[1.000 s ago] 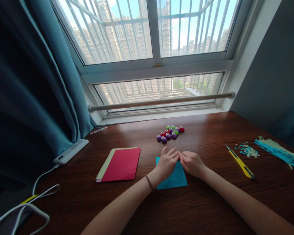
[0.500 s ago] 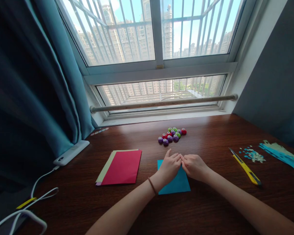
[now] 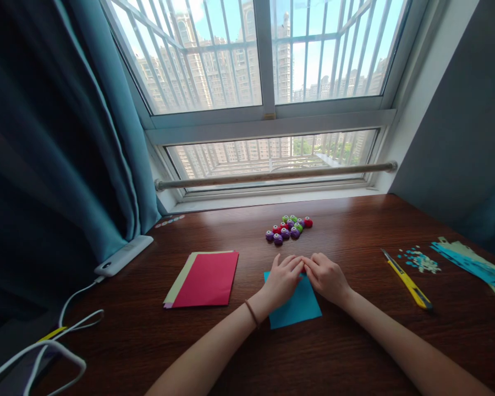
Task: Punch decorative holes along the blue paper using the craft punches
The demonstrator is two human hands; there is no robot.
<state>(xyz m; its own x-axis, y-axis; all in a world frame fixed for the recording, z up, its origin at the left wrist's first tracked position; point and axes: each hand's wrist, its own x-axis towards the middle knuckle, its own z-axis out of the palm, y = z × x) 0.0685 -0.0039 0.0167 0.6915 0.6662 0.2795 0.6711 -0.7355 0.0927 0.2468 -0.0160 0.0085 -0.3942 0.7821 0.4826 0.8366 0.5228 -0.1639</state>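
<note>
My left hand (image 3: 282, 279) lies over the upper left of a square sheet of blue paper (image 3: 297, 311), its wrist wearing a brown band. At the sheet's top right edge is my right hand (image 3: 326, 279), fingers bent. The fingertips of both hands meet and press together above the paper's top edge. A small reddish spot shows between them, but I cannot tell what it is. Just beyond the hands sits a cluster of small round red, purple and green pieces (image 3: 289, 230) with white-topped centres.
To the left lies a stack of coloured paper (image 3: 208, 279), red on top. A yellow utility knife (image 3: 408, 280) rests at the right, near paper bits (image 3: 421, 259) and blue strips (image 3: 470, 261). A white device (image 3: 124, 257) with a cable (image 3: 72, 300) sits by the curtain (image 3: 119, 165).
The fingers of both hands have shifted slightly at their meeting point, and my right hand has turned a little. The blue sheet is slightly rotated. The whole view has moved a little.
</note>
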